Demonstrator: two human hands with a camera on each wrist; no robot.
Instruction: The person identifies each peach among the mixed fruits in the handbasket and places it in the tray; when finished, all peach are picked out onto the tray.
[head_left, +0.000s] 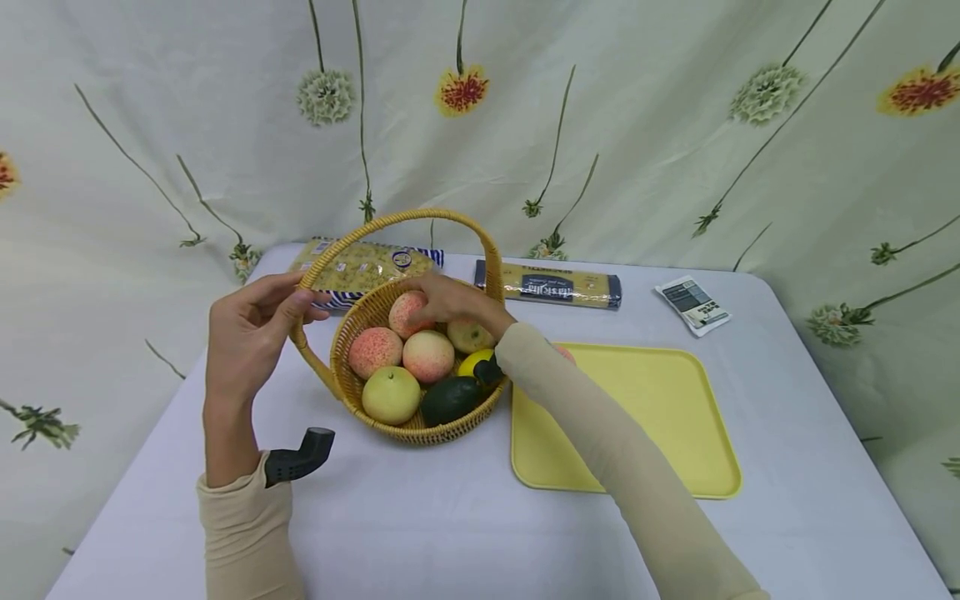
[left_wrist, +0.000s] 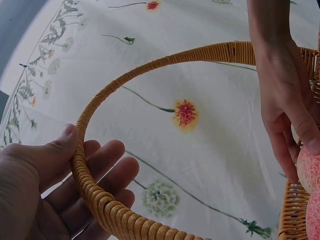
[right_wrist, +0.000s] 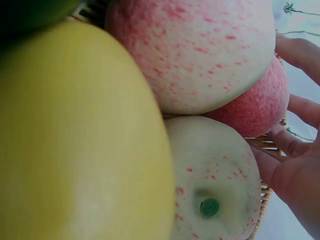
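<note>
A wicker basket [head_left: 442, 433] of fruit stands on the table with its arched handle [head_left: 420, 215] up. My left hand [head_left: 251, 329] holds the handle's left side, thumb in front and fingers behind. Reaching in at the back, my right hand [head_left: 455, 302] grips a pink peach [head_left: 407, 312]; its thumb lies on the peach in the left wrist view. Around it sit another pink peach [head_left: 375, 352], a pale red-speckled fruit [head_left: 428, 357], a yellow-green round fruit [head_left: 392, 396], a dark green avocado [head_left: 452, 401], a lemon [right_wrist: 80, 135] and a pale stemmed fruit [right_wrist: 215, 175].
Right of the basket lies a yellow tray [head_left: 645, 417], a pink fruit [head_left: 565, 353] at its far left corner, mostly behind my right sleeve. A pasta bag [head_left: 367, 267], a spaghetti pack [head_left: 555, 285] and a white sachet [head_left: 693, 305] line the back. A flowered cloth hangs behind.
</note>
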